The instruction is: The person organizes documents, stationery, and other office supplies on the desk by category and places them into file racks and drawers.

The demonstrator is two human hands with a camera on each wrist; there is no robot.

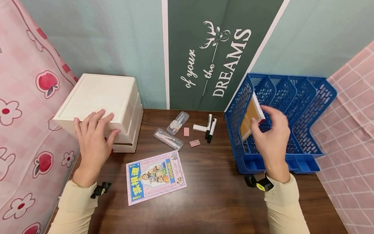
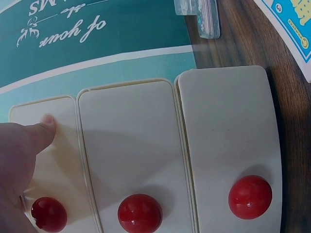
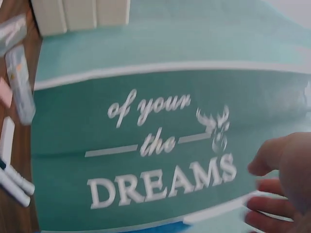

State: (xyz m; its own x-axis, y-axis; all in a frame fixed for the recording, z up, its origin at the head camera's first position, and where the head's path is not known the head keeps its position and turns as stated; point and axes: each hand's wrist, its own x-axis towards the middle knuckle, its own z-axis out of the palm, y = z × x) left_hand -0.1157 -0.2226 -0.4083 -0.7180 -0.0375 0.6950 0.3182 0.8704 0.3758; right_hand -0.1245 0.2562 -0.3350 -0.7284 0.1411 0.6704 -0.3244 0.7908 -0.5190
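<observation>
A person's left hand (image 1: 93,139) rests, fingers spread, on the front upper edge of a white plastic drawer box (image 1: 96,97). The right hand (image 1: 273,133), thumb and fingers apart, is at the edge of a tan, white-edged rectangular panel (image 1: 249,120) tilted in the leftmost slot of a blue plastic rack (image 1: 252,164); whether it pinches cannot be told. Brown wooden tabletop (image 1: 210,182) separates rack and pink-bordered paper booklet (image 1: 156,177).

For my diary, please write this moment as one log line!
left hand: on white drawer unit | right hand: at tan book in blue rack | booklet: on table
</observation>
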